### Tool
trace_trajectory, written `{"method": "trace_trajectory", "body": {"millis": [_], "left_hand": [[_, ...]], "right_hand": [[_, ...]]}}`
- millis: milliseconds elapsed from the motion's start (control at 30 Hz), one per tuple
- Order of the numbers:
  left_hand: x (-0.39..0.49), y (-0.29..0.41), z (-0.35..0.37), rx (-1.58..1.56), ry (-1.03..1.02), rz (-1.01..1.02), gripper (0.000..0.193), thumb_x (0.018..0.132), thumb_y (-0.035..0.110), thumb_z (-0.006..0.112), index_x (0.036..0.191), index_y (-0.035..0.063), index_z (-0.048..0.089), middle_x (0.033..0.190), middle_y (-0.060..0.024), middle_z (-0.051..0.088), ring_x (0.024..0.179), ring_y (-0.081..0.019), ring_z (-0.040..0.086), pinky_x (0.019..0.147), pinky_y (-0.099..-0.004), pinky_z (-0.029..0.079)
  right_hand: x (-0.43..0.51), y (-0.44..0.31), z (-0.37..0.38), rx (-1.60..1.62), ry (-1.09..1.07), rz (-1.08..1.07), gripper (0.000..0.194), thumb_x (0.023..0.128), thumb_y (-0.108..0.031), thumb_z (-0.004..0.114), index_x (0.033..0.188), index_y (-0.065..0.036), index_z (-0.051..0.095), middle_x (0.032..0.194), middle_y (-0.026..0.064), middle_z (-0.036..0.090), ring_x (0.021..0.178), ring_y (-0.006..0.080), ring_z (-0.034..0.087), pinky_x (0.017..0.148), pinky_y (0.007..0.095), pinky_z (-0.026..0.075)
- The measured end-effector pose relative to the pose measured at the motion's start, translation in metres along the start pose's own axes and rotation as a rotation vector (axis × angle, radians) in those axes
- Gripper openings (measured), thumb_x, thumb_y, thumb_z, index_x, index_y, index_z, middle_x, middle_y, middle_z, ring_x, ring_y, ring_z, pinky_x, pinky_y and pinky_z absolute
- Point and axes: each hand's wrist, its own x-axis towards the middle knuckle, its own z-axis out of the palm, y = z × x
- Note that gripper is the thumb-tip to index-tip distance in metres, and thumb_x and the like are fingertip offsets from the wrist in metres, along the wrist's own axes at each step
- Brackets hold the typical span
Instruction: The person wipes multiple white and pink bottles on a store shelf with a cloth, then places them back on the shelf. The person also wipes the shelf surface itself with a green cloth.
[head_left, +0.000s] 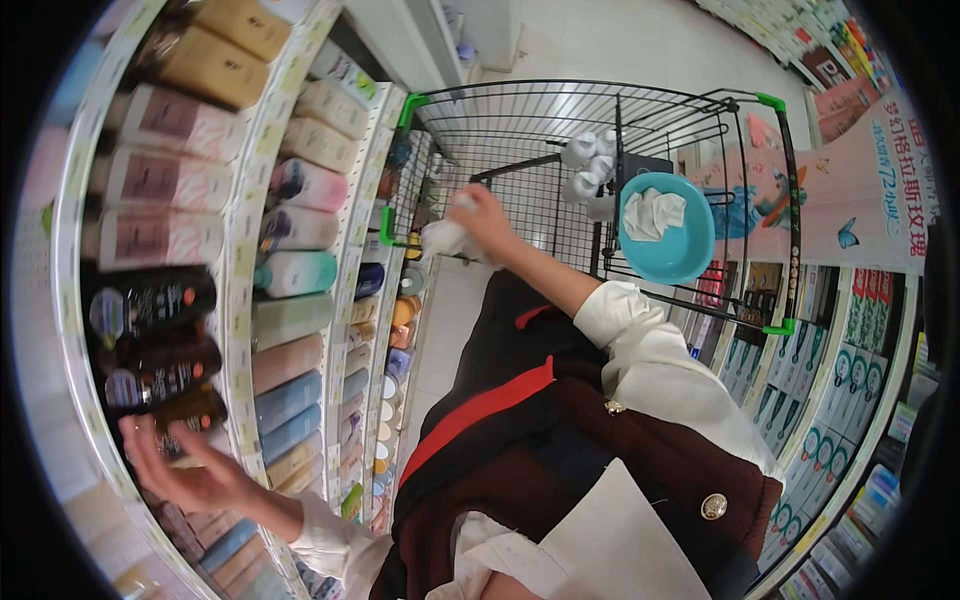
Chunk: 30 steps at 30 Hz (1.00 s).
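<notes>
My left hand (184, 469) is at the shelf on the left, its fingers spread beside a dark amber bottle (187, 420) with a black cap. Whether the fingertips touch that bottle cannot be told. Two more dark bottles (161, 367) lie in line with it in the picture, followed by pink-and-white bottles (169, 176). My right hand (487, 225) is closed around a crumpled whitish cloth (450, 238), blurred, near the green-cornered end of a black wire shopping cart (525, 127).
The cart carries a turquoise basin (667, 266) with a white cloth (652, 214) in it, and several white bottles (589, 161). Lower shelves (296, 300) hold more bottles and jars. Boxed goods (855, 375) fill shelving on the right, below a pink printed banner (840, 202).
</notes>
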Motion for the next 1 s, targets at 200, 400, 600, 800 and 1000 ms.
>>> {"method": "trace_trajectory", "body": {"millis": [200,400,600,800,1000], "left_hand": [[-0.061,0.108,0.097,-0.434,-0.529,-0.109,0.025,0.080,0.004,0.069,0.105,0.0061,0.069,0.122,-0.0121,0.063,0.115,-0.0312,0.060,0.104,-0.0505,0.041],[-0.072,0.112,0.094,-0.417,-0.796,-0.289,0.026,0.078,0.001,0.068,0.104,0.0047,0.067,0.119,-0.0145,0.062,0.114,-0.0355,0.058,0.100,-0.0525,0.043],[-0.114,0.092,0.056,-0.335,-0.795,-0.490,0.023,0.076,0.004,0.069,0.099,0.0073,0.068,0.115,-0.0129,0.062,0.112,-0.0336,0.058,0.100,-0.0490,0.045],[-0.147,0.108,0.021,-0.242,-0.768,-0.624,0.021,0.079,0.010,0.068,0.099,0.0060,0.067,0.113,-0.0102,0.060,0.116,-0.0287,0.055,0.106,-0.0439,0.041],[-0.170,0.108,0.013,-0.297,-0.719,-0.678,0.022,0.078,0.011,0.068,0.099,0.0056,0.066,0.111,-0.0101,0.059,0.116,-0.0293,0.054,0.106,-0.0445,0.040]], "right_hand": [[0.106,0.097,-0.164,-0.214,0.815,-0.068,0.043,0.084,-0.011,0.068,0.118,-0.001,0.045,0.111,0.0181,0.055,0.098,0.0247,0.057,0.083,0.0371,0.049],[0.137,0.149,-0.310,-2.078,0.728,0.105,0.025,0.086,-0.025,0.057,0.089,-0.005,0.073,0.090,0.0234,0.069,0.094,0.0391,0.063,0.099,0.0523,0.038],[0.180,0.105,-0.331,-1.864,0.258,-0.084,0.023,0.087,-0.034,0.060,0.088,-0.014,0.073,0.084,0.0138,0.069,0.083,0.0327,0.065,0.084,0.0551,0.047],[0.212,0.103,-0.227,-1.589,-0.017,-0.273,0.022,0.086,-0.032,0.063,0.097,-0.013,0.068,0.093,0.0142,0.066,0.090,0.0316,0.062,0.087,0.0536,0.045],[0.136,0.092,-0.133,-1.382,-0.401,-0.203,0.027,0.086,-0.030,0.065,0.106,-0.012,0.063,0.102,0.0146,0.062,0.096,0.0304,0.059,0.091,0.0520,0.043]]}}
